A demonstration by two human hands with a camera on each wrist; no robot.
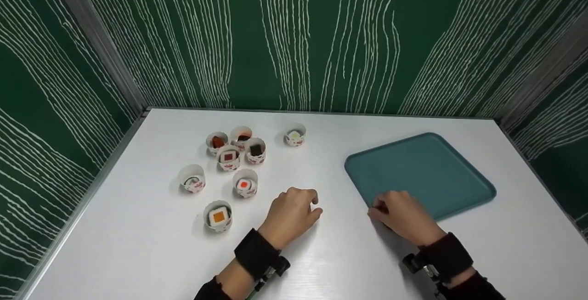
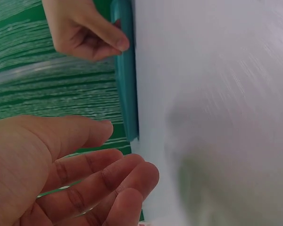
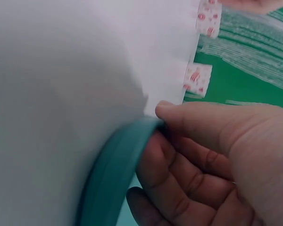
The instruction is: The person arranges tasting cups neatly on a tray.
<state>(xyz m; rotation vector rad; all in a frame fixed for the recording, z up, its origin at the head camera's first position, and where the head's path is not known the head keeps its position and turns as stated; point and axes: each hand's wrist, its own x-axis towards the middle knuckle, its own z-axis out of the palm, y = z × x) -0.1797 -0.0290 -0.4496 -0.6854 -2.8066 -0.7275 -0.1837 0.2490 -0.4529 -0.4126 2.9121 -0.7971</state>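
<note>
My right hand (image 1: 404,212) is at the near left corner of a teal tray (image 1: 422,166) that lies on the right of the table. In the right wrist view its thumb and curled fingers pinch the tray's rim (image 3: 111,174). Over the middle of the table, left of the tray, hovers my left hand (image 1: 291,212). The left wrist view shows its fingers (image 2: 92,188) loosely bent, with nothing between them. Nearest to it are a printed paper cup (image 1: 248,193) with a red-dotted white piece and another paper cup (image 1: 221,228) with an orange-centred, sushi-like piece.
Further back on the left several more paper cups (image 1: 229,166) stand close together, with sushi-like pieces inside. One paper cup (image 1: 193,188) is apart at far left, another paper cup (image 1: 296,143) near the back edge. Green, white-streaked panels (image 1: 321,38) enclose the white table (image 1: 128,245).
</note>
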